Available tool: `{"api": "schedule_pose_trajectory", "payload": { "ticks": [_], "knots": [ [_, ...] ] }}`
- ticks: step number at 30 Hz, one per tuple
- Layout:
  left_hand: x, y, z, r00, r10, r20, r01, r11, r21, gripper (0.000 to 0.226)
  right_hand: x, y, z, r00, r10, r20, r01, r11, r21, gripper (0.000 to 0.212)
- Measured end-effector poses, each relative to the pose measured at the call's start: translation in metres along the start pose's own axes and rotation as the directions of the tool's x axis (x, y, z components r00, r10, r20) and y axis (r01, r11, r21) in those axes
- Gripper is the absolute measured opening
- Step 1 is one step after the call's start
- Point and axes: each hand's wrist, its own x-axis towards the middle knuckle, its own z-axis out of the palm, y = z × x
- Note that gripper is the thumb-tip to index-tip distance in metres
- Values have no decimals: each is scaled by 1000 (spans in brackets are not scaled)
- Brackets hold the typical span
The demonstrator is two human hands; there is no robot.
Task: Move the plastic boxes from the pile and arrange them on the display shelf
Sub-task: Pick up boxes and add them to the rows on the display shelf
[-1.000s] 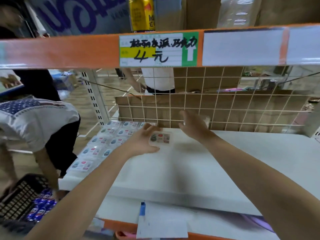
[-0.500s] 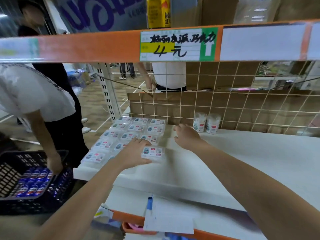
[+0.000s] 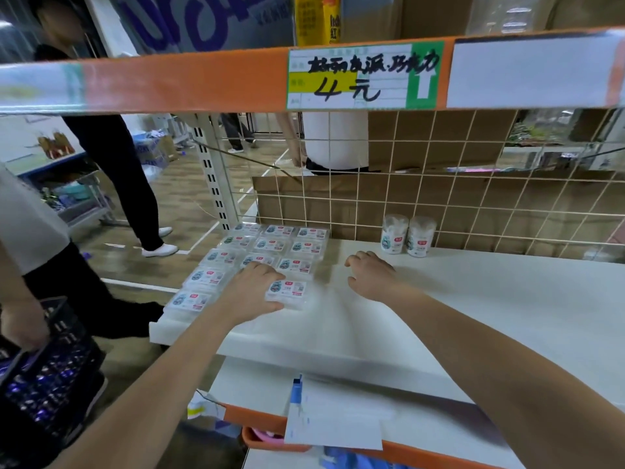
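The left hand [image 3: 252, 292] lies on the white display shelf [image 3: 473, 316] with its thumb and fingers curled round the left edge of one clear plastic box [image 3: 286, 292], gripping it. This box sits flat on the shelf surface, label up, just near of the arranged boxes [image 3: 257, 252] and at the right end of their nearest rows. The arranged boxes form a grid of flat, label-up packs, three across in the far rows, occupying the far left corner of the shelf and reaching the wire mesh back panel [image 3: 439, 198].

The right hand [image 3: 370, 275] rests palm down on the bare shelf surface to the right of the held box, apart from it. Its fingers are loosely bent and hold nothing; the hand is released.

Two round clear tubs [image 3: 407, 235] stand upright, side by side and touching, against the mesh panel, far of the right hand.

Above the shelf runs an orange shelf rail [image 3: 186, 82] carrying a handwritten price label [image 3: 363, 76] with a yellow and green print. A yellow can [image 3: 316, 18] stands on the upper level.

At the left, a second person bends over a dark basket [image 3: 47, 374] and holds its rim with one hand. A person in dark trousers stands farther off, and another in a white top stands behind the mesh
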Motion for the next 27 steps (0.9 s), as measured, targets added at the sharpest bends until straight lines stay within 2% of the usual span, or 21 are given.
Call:
{"api": "schedule_pose_trajectory", "payload": {
  "ticks": [8,13,17,21,27],
  "knots": [
    [8,7,-15,997,67,40,-67,998,-1,63,-7,12,-6,998,-59,-20,60,998,37,41],
    [48,61,-28,983,184,27,-184,983,21,62,-26,40,-22,994,-88,-66,88,996,-4,43],
    [84,135,-16,962,273,19,-273,960,55,49,-59,83,-37,998,0,-67,-8,992,-123,45],
    [105,224,-2,932,359,51,-362,928,82,45,-116,145,-49,983,164,-82,-175,972,-158,46],
    [112,367,7,847,517,127,-528,846,79,45,-230,248,-63,900,427,-85,-435,890,-138,52]
  ]
}}
